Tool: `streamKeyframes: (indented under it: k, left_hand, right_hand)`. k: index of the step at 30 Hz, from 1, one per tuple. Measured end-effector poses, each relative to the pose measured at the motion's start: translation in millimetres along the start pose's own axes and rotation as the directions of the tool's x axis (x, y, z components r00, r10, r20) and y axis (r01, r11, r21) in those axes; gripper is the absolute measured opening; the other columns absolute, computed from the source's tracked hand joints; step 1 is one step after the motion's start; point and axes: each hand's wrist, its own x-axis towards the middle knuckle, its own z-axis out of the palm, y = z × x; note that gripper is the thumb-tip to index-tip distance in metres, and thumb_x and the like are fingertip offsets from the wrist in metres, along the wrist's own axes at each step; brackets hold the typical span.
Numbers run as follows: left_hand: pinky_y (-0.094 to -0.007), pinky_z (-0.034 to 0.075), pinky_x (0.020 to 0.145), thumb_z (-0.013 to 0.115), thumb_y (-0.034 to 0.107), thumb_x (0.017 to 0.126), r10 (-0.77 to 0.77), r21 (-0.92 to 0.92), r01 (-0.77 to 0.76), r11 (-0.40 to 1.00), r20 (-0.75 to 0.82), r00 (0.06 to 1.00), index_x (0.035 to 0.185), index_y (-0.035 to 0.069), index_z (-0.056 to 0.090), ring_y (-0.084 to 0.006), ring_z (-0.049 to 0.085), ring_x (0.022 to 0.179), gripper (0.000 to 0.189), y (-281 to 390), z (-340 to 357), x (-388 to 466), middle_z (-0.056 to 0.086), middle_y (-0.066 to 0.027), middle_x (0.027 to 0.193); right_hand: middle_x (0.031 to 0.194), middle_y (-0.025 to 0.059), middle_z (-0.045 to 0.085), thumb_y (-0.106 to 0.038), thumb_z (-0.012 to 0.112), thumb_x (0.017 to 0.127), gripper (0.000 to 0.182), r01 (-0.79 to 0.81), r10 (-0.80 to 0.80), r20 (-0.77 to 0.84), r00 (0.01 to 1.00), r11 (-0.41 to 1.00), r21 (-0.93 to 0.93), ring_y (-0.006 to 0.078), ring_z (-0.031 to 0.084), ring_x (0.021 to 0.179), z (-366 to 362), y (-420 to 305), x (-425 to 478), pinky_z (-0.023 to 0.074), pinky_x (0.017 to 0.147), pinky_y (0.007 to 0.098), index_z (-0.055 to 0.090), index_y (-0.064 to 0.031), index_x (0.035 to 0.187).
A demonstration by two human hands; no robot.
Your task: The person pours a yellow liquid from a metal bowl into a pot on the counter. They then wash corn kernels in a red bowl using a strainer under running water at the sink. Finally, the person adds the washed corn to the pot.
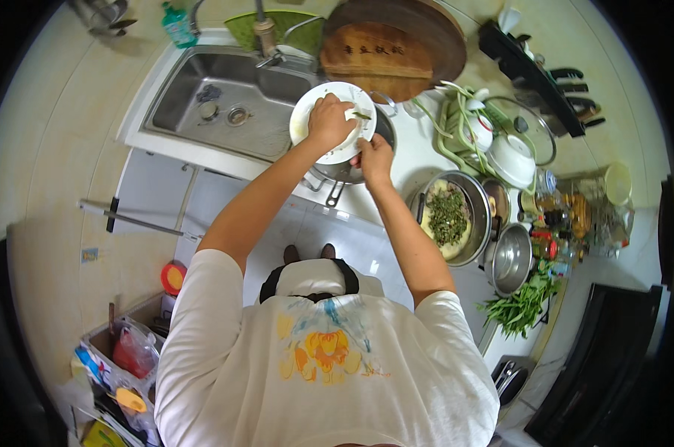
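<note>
My right hand (375, 159) grips the near right rim of a white plate (302, 124). Over the plate's face is my left hand (331, 120), thumb and fingers spread apart. Beside those fingers lies a green vegetable piece (362, 115), and small dark bits cling to the plate. Directly below is a metal pot (386, 131) on the white counter, mostly hidden by the plate and my hands; I cannot see what it holds. To the right, a large steel pot (484, 223) contains a pale food mass topped with chopped green leaves (447, 215).
A steel sink (202, 125) with a faucet (265, 36) is at the left. Round wooden cutting boards (376, 61) lean behind the pot. A dish rack (448, 142) with bowls, a steel bowl (509, 260), leafy greens (521, 304) and several bottles (549, 218) line the right.
</note>
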Motion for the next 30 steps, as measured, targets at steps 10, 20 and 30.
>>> streamKeyframes:
  k: [10,20,30]
  left_hand:
    - [-0.0312,0.046,0.059,0.064,0.018,0.070,-0.027,-0.290,0.185,0.939,0.476,0.879,0.070,0.002,0.067,-0.0164,0.058,0.059,0.016,3.8,93.9,9.8,0.062,-0.0063,0.062]
    - [-0.0388,0.046,0.060,0.059,0.025,0.071,-0.177,-0.199,0.345,0.917,0.571,0.802,0.066,-0.005,0.064,-0.0270,0.061,0.061,0.031,18.5,100.9,11.7,0.061,-0.0181,0.063]
    - [-0.0409,0.049,0.075,0.061,0.025,0.072,0.320,-0.263,-0.206,0.943,0.535,0.782,0.074,0.005,0.069,-0.0336,0.062,0.080,0.021,155.1,97.6,-12.3,0.064,-0.0181,0.080]
  right_hand:
    - [0.059,0.0111,0.059,-0.008,0.050,0.083,0.012,-0.105,0.076,-0.203,0.976,0.986,-0.132,0.0183,0.059,0.043,-29.6,21.5,-15.9,0.0472,0.040,0.0304,0.055,0.0031,0.081]
    - [0.055,0.0128,0.061,-0.015,0.051,0.086,0.019,-0.276,0.235,-0.210,0.949,0.942,-0.189,0.0197,0.063,0.046,-27.4,57.2,24.0,0.0507,0.045,0.0305,0.057,0.0032,0.082]
    - [0.072,0.0175,0.063,-0.022,0.053,0.090,0.029,-0.174,0.137,0.183,0.974,0.963,0.205,0.0226,0.061,0.051,-30.4,137.5,58.1,0.0496,0.046,0.0341,0.046,0.0006,0.108]
